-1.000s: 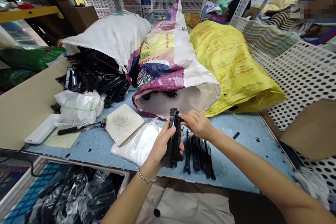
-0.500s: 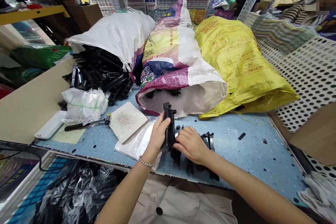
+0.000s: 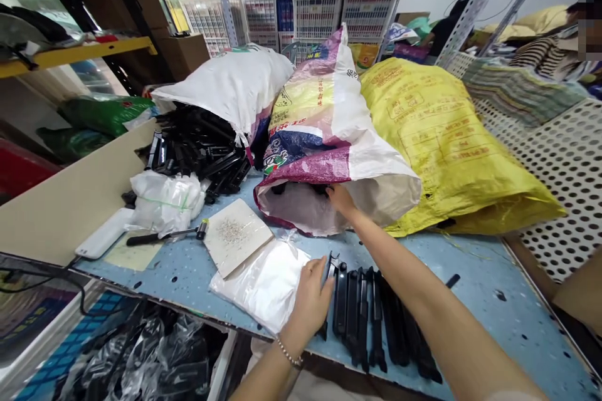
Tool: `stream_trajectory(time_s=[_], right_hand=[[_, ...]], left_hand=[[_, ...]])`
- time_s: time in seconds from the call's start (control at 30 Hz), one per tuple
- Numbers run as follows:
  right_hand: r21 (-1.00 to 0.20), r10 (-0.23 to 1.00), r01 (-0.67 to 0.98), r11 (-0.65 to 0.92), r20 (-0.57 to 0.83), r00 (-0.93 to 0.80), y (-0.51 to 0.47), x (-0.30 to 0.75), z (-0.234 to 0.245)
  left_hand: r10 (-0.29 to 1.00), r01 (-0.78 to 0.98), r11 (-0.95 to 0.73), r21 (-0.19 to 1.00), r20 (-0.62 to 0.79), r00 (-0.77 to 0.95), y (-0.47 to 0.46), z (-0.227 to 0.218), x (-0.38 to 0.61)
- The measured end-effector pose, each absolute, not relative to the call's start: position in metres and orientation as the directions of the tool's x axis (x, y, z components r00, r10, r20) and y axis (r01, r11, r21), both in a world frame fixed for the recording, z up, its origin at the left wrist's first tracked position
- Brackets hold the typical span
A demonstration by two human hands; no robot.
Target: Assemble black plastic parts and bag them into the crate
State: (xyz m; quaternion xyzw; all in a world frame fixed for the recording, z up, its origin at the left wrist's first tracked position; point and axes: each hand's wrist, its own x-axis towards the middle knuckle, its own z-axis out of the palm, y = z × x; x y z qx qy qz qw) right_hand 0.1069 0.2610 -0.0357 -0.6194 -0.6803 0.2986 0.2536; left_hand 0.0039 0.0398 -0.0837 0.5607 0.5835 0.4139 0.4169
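Note:
On the blue work table, several long black plastic parts point(image 3: 352, 307) stand side by side in a row. My left hand point(image 3: 310, 297), with a beaded bracelet at the wrist, is closed around the part at the row's left end. My right hand point(image 3: 342, 200) reaches across the row into the mouth of a white, purple and yellow woven sack point(image 3: 324, 166). Its fingertips are on a dark plastic part point(image 3: 320, 188) inside, which is mostly hidden by the sack's upper edge.
A white sack point(image 3: 235, 75) spills a heap of black parts point(image 3: 202, 144) at the left. A yellow sack point(image 3: 451, 144) lies at the right. Nearer are a small hammer point(image 3: 164, 235), a square board point(image 3: 239, 238), clear plastic bags point(image 3: 268, 282) and a white device point(image 3: 104, 233).
My right hand has moved from the held black part up into the sack's mouth. My left hand has lowered to the row's left end. The view has shifted.

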Motion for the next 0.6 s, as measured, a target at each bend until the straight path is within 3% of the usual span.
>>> stream_trajectory(time_s=[0.1, 0.2, 0.27, 0.37, 0.47, 0.6], right_hand=[[-0.81, 0.98, 0.587, 0.021, -0.101, -0.173, 0.212, 0.123, -0.043], [-0.873, 0.952, 0.487, 0.016, -0.136, -0.275, 0.141, 0.142, -0.047], [-0.911, 0.918, 0.406, 0.071, -0.1, -0.385, 0.101, 0.153, -0.044], [-0.881, 0.902, 0.402, 0.249, 0.061, -0.427, 0.073, 0.167, -0.029], [-0.719, 0.871, 0.505, 0.478, 0.314, -0.376, 0.079, 0.173, -0.008], [-0.291, 0.65, 0.623, 0.726, 0.587, -0.483, 0.105, 0.169, 0.011]], left_hand=[[0.989, -0.118, 0.095, 0.988, -0.107, -0.104, 0.068, -0.066, -0.008], [0.969, -0.557, 0.12, 0.822, -0.218, -0.113, 0.095, -0.044, -0.012], [0.969, -0.679, 0.146, 0.72, -0.241, -0.048, 0.1, -0.032, -0.009], [0.969, -0.69, 0.197, 0.696, -0.247, 0.028, 0.088, -0.019, -0.003], [0.965, -0.626, 0.25, 0.739, -0.242, 0.1, 0.065, -0.009, 0.001], [0.927, -0.563, 0.374, 0.737, -0.305, 0.217, 0.041, 0.002, 0.007]])
